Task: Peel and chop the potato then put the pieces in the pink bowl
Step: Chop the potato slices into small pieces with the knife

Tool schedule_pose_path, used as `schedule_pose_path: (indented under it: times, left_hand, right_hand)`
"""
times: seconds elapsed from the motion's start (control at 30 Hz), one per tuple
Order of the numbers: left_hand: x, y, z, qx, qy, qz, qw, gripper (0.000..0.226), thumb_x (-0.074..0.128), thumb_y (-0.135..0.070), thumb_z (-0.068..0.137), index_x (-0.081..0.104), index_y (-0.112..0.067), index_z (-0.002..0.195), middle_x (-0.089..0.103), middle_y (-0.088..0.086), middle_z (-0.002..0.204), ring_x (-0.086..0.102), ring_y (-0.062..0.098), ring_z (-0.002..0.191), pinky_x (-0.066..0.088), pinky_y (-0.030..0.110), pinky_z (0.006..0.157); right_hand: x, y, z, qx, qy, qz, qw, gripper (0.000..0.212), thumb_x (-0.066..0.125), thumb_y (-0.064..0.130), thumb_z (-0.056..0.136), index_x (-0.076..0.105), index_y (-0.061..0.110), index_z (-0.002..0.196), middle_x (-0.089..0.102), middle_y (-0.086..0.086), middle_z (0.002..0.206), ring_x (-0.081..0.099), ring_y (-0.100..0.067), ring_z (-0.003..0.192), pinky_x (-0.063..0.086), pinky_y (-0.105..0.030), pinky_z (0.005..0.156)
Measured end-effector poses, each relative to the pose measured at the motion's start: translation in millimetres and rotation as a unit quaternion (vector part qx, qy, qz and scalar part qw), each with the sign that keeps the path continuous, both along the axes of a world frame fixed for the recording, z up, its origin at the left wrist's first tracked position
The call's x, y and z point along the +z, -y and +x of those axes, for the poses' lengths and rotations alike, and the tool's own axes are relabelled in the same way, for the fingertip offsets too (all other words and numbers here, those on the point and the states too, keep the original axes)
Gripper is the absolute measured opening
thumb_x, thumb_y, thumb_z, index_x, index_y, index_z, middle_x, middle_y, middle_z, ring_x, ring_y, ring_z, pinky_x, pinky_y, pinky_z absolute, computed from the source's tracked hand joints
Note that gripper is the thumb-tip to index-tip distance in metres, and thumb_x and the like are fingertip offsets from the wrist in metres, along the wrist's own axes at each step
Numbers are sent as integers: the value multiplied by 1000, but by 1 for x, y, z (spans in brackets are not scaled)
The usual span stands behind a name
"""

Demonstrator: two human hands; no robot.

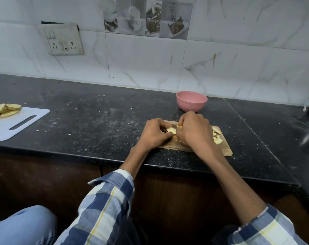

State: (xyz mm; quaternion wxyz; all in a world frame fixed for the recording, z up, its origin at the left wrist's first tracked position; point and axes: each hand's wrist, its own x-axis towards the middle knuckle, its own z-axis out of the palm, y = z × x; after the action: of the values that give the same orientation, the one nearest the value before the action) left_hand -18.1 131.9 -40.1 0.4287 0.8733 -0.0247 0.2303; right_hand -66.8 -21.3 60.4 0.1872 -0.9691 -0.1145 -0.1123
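Left hand: we see the left hand (154, 132) curled over the near left part of the wooden board, its fingers pinching a pale, flat potato slice (171, 131) against the wood.
Right hand: the right hand (192, 129) is bunched just beside the left, knuckles up, fingers wrapped round a knife (176, 125); a bit of yellow handle and a short stretch of dull blade peep out at its left edge, the rest is hidden by the hand.
Potato pieces: a small heap of cut potato pieces (217, 137), cream-yellow and irregular, lies on the right side of the board, partly behind the right wrist.
Wooden board: we make out a thin rectangular wooden board (227, 151), light brown with a matt grain, close to the near edge of the counter.
Pink bowl: the pink bowl (191, 101) is round, smooth and matt, upright on the counter just beyond the board, near the wall; we cannot tell what is inside.
Counter: the counter (97, 117) is black speckled stone, dusted with pale crumbs.
Far left: a white plastic cutting board (17, 124) with a slot handle carries a stack of round tan slices (4, 110).
Wall: glossy white marble-look tiles (141, 59), with a grimy switch plate (63, 39) to the left.
Sleeves: we note soft blue, white and yellow checked sleeves (106, 206).
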Motion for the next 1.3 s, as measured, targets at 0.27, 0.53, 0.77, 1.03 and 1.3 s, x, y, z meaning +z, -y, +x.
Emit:
schedule_pose_path:
  times: [0.27,0.53,0.77,1.03,1.3]
  left_hand:
    - [4,0,-2,0,-11,14,1000,23,83,-14,77,83,-14,100,73,-8,96,62,-4,73,44,6,70]
    - [7,0,-9,1,-21,19,1000,24,83,-18,79,82,-16,104,75,-7,95,64,-2,76,47,7,73]
    - [9,1,-14,18,-5,-13,1000,18,82,-14,75,83,-16,92,77,-7,83,71,6,75,59,27,78]
    - [9,2,-14,10,-1,-28,1000,13,85,-12,74,84,-17,87,78,-8,83,72,3,77,59,29,80]
    - [8,-1,-15,-6,0,-14,1000,17,83,-11,76,85,-20,91,80,-8,88,73,3,82,58,25,84]
  right_hand:
    - [10,19,-35,-9,-18,-46,999,27,72,20,83,66,19,110,62,-11,118,61,-35,108,48,-38,83]
    - [12,37,-47,-14,3,-23,1000,16,69,25,92,72,26,107,65,-9,114,62,-30,100,42,-34,74]
    - [-7,19,-24,-4,57,10,998,18,62,25,95,68,22,111,66,-12,111,61,-34,102,42,-37,74]
    - [-13,-4,-3,0,35,3,999,19,62,19,91,68,15,109,66,-15,112,61,-38,101,40,-36,72]
    - [6,-2,-12,-6,-5,-29,1000,30,68,15,88,64,13,117,61,-16,123,58,-39,111,46,-41,84]
